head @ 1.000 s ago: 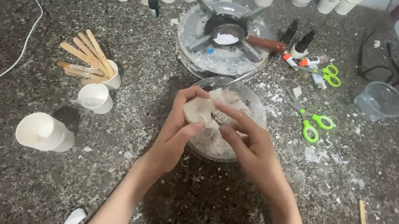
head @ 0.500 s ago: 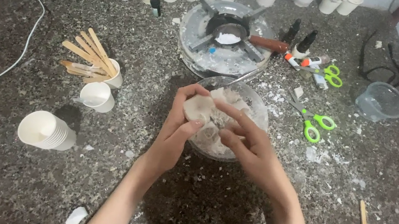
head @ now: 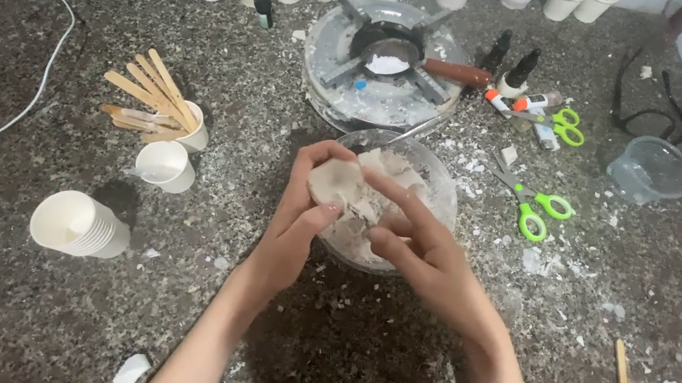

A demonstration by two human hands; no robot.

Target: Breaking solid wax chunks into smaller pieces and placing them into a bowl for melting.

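My left hand [head: 296, 221] grips a pale, rounded wax chunk [head: 336, 181] over the left rim of a clear glass bowl [head: 443, 190]. The bowl holds several broken whitish wax pieces [head: 390, 172]. My right hand [head: 427, 257] reaches across the bowl, fingers touching the chunk's right side, where a small metal tool seems pressed between them; it is mostly hidden. A metal spoon handle [head: 421, 129] pokes out of the bowl's far rim.
Behind the bowl sits a burner [head: 338, 43] with a small pan of white wax [head: 388, 65]. Green scissors [head: 534, 210], small bottles [head: 523, 70] and a clear tub [head: 651, 170] lie right. Paper cups [head: 82, 224], wooden sticks [head: 150, 90] and a cable [head: 48, 69] lie left.
Both hands have kept their place over the bowl, with only slight finger shifts on the wax chunk. The view moved a little.
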